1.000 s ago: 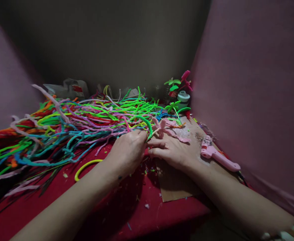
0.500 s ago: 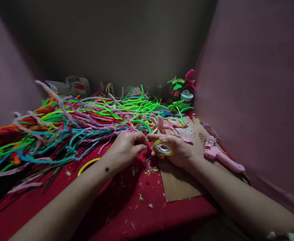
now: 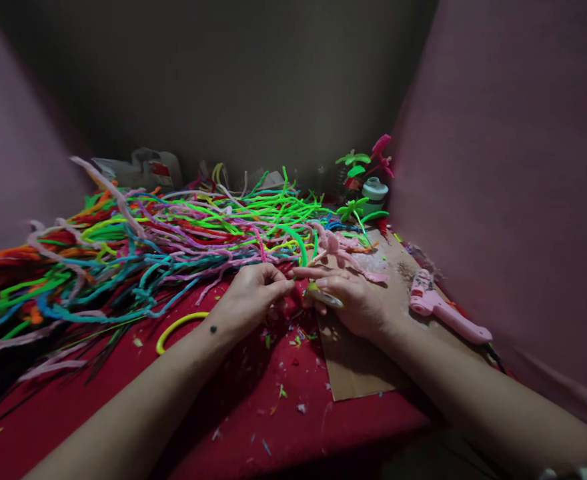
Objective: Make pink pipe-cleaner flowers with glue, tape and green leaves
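Note:
My left hand point(image 3: 254, 293) is closed in a pinch, thumb against index finger, at the lower end of a thin stem. That stem slants up to a pink fuzzy pipe-cleaner flower point(image 3: 332, 244), which hangs above the cardboard just beyond my hands. My right hand point(image 3: 356, 300) curls around a roll of yellowish tape point(image 3: 323, 295), seen nearly edge-on. Its index finger stretches toward my left fingertips, almost meeting them. The exact spot between the fingertips is too small to make out.
A big heap of colourful pipe cleaners point(image 3: 173, 247) spreads over the red cloth point(image 3: 253, 413). A pink glue gun point(image 3: 443, 310) lies on the cardboard point(image 3: 363, 363) at right. Green fuzzy flowers point(image 3: 353, 160) stand behind, beside a pale-lidded jar point(image 3: 374, 192). Scraps litter the cloth.
The pink flower has turned and shifted slightly right, its petals now facing another way. The tape roll has tilted from showing its flat face to nearly edge-on.

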The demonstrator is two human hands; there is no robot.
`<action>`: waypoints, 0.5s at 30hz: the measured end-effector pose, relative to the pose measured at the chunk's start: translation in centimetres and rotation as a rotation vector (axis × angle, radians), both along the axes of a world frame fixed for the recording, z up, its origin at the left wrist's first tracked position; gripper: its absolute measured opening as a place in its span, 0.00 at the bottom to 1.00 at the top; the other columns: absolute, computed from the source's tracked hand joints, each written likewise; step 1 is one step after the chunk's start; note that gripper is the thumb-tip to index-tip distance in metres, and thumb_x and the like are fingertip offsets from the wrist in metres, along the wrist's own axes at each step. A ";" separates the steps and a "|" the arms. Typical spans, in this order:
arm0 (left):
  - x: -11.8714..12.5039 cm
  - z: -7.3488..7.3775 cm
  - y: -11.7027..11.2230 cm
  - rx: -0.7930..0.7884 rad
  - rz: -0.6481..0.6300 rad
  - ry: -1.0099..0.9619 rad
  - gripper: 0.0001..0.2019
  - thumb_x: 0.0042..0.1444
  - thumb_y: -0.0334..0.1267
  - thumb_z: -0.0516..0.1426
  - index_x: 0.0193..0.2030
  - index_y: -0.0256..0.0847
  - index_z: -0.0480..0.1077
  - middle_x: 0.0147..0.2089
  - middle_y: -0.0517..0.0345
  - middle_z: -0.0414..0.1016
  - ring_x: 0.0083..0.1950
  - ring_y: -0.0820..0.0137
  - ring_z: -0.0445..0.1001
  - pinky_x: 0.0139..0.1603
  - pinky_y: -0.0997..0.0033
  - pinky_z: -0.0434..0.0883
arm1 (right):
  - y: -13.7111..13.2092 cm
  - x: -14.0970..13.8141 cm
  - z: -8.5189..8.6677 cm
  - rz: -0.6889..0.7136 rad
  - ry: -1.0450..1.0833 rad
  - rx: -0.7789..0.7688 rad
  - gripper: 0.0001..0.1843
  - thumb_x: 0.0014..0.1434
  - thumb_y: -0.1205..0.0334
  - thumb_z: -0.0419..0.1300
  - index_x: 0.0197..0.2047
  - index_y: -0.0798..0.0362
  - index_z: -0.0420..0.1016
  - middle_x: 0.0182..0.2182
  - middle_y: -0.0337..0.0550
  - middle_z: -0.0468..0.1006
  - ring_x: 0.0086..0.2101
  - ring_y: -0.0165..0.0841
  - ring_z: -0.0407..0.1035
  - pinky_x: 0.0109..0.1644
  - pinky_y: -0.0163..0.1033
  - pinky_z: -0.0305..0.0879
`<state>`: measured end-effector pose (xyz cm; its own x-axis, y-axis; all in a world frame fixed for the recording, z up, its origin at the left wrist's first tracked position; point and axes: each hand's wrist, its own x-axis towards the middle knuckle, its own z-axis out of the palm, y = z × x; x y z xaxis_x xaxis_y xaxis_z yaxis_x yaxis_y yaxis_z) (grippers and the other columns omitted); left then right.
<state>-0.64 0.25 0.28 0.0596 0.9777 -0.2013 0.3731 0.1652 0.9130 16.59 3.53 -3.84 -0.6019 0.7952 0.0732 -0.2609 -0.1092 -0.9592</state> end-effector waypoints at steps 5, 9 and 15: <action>0.2 -1.0 0.0 -0.013 0.078 -0.446 0.11 0.45 0.38 0.61 0.35 0.37 0.67 0.23 0.62 0.71 0.20 0.75 0.69 0.22 0.76 0.67 | -0.8 0.0 0.5 -0.130 -0.052 0.118 0.19 0.51 0.64 0.55 0.47 0.49 0.76 0.31 0.42 0.77 0.26 0.29 0.60 0.29 0.37 0.57; 0.2 -1.0 -0.1 -0.039 0.125 -0.443 0.10 0.47 0.39 0.61 0.29 0.35 0.67 0.19 0.61 0.69 0.18 0.77 0.67 0.20 0.79 0.64 | -1.6 0.2 1.3 -0.162 -0.119 0.221 0.17 0.52 0.64 0.58 0.46 0.44 0.77 0.39 0.40 0.77 0.35 0.32 0.65 0.39 0.40 0.61; -0.5 0.3 -0.3 -0.017 0.052 -0.307 0.11 0.51 0.43 0.57 0.31 0.34 0.69 0.21 0.61 0.69 0.19 0.77 0.66 0.20 0.78 0.64 | -1.0 0.5 1.1 -0.135 -0.119 0.186 0.18 0.54 0.62 0.55 0.47 0.47 0.77 0.27 0.39 0.72 0.27 0.29 0.60 0.32 0.37 0.57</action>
<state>-1.18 -0.03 0.61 0.0705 0.9777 -0.1976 0.0710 0.1927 0.9787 17.09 2.48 -2.77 -0.5042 0.8485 0.1608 -0.1448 0.1005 -0.9843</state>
